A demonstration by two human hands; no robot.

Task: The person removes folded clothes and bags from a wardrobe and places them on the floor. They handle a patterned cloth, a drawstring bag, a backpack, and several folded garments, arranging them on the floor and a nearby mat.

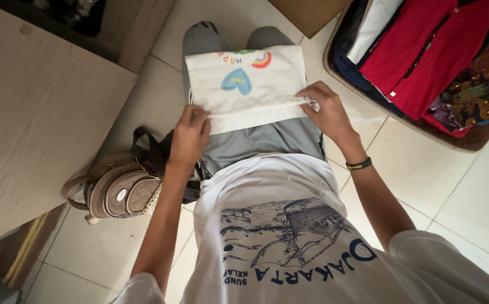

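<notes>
One brown handbag (118,191) sat on the floor tiles (470,202) at the left, beside the person's leg. The left hand (190,137) and right hand (326,110) each pinched, fingers curled shut, the near edge of one folded white cloth (247,84) lying across the lap. One open suitcase (419,121) of folded clothes lay at the right.

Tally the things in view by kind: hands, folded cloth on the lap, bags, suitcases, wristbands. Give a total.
Hands: 2, left hand and right hand, both on the cloth
White folded cloth: 1
Beige bag: 1
Open suitcase: 1
Black wristband: 1
Total: 6
</notes>
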